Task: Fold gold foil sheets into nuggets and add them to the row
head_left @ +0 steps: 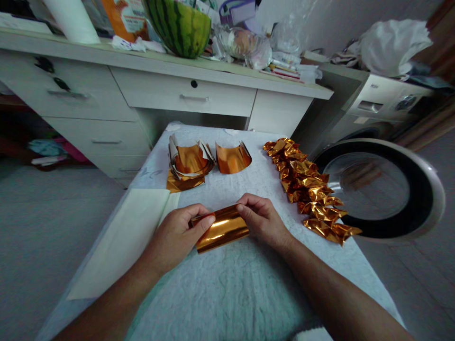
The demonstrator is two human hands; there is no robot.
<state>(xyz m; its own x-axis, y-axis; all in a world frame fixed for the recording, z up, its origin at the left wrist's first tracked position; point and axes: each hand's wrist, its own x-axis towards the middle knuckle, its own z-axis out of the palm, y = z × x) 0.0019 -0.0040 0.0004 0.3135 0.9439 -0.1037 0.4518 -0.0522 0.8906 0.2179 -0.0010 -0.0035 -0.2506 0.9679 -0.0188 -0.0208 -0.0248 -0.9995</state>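
A shiny gold foil sheet [223, 233], curved over along its length, is held above the cloth-covered table [227, 293]. My left hand [181, 234] pinches its left end between thumb and fingers. Its upper right corner is gripped by my right hand [265, 220], thumb on the near side. Behind my hands stands a stack of curled gold sheets [192, 160] with white backing layers. Beside that stack is another curled gold sheet [232, 158]. Folded gold foil pieces [309, 182] lie in a row along the table's right side.
Pale paper [121, 246] lies along the table's left edge. An open washing machine door [377, 187] juts out beside the right edge. At the back, a counter with drawers [188, 90] bears a cut watermelon [181, 28], a white roll [76, 21] and plastic bags [245, 45].
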